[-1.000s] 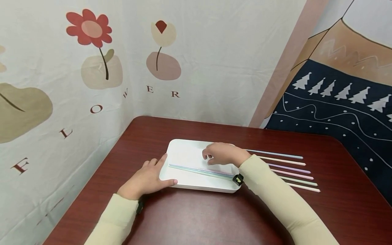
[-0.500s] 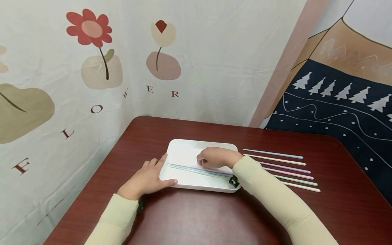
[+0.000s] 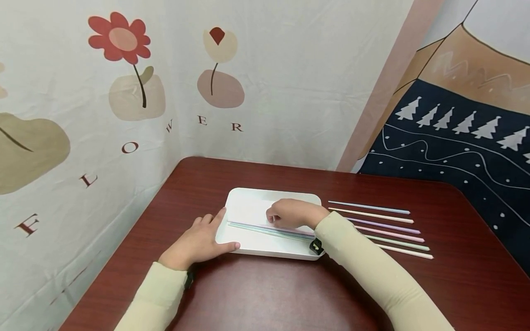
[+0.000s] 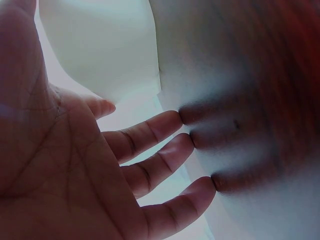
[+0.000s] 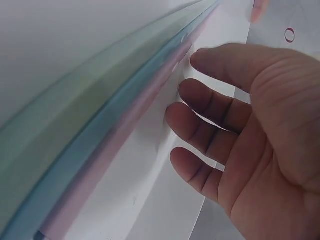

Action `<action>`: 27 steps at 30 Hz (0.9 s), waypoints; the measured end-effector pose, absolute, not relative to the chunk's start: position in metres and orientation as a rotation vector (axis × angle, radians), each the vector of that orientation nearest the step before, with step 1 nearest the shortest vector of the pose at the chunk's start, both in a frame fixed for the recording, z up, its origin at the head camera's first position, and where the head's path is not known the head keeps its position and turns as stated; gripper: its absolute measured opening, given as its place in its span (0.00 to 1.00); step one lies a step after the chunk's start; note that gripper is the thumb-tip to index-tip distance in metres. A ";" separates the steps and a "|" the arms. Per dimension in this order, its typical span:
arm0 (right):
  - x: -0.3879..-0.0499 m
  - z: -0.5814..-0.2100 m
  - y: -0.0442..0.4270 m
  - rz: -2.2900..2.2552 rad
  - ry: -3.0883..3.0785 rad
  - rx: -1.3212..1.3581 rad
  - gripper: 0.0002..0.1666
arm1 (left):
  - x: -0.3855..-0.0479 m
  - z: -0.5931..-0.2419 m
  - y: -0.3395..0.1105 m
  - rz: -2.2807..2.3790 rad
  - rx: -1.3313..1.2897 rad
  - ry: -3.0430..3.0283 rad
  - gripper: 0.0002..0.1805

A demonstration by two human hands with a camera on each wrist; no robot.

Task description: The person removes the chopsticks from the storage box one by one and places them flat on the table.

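A white tray [image 3: 248, 202] lies on the dark red table. In it, 3 pastel chopsticks lie side by side; the right wrist view shows a green chopstick [image 5: 75, 95], a blue chopstick [image 5: 105, 120] and a pink chopstick [image 5: 120, 135]. Over the tray, my right hand [image 3: 296, 214] has its fingers loosely bent next to the pink chopstick. The thumb tip comes close to that chopstick or touches it; the index finger is hidden behind the thumb. My left hand [image 3: 198, 241] rests on the tray's left end, fingers spread and thumb on the near rim.
Several chopsticks [image 3: 372, 216] in blue, cream, purple, pink and green lie in a row on the table [image 3: 273, 294], right of the tray and partly behind my right sleeve. A flower-printed cloth [image 3: 285, 92] hangs behind the table, with a dark tree-printed cloth [image 3: 447, 138] at right.
My right hand has moved slightly left and nearer to me, down to the chopsticks in the tray, then stayed there. The left hand has stayed on the tray's end.
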State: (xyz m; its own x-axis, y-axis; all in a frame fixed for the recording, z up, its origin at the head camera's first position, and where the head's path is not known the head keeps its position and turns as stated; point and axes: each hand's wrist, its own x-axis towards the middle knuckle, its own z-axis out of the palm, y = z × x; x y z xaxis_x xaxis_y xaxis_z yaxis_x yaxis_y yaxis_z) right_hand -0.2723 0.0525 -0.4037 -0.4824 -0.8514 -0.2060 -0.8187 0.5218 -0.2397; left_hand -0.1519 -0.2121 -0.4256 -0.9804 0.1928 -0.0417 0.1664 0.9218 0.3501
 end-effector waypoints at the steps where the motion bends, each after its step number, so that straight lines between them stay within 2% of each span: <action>1: -0.272 -0.404 0.053 -0.159 2.469 -1.396 0.10 | -0.152 -0.426 -0.212 0.538 0.282 3.006 0.62; 27: -0.268 -0.412 0.046 -0.139 2.510 -1.420 0.10 | -0.150 -0.424 -0.211 0.543 0.282 3.006 0.62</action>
State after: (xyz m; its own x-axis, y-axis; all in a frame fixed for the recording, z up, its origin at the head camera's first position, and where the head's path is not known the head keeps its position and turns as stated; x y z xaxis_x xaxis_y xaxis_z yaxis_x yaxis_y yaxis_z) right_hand -0.2684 0.0461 -0.4117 -0.4915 -0.8537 -0.1722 -0.8295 0.5191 -0.2061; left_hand -0.1495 -0.2112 -0.4240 -0.9803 0.1934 -0.0401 0.1671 0.9205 0.3533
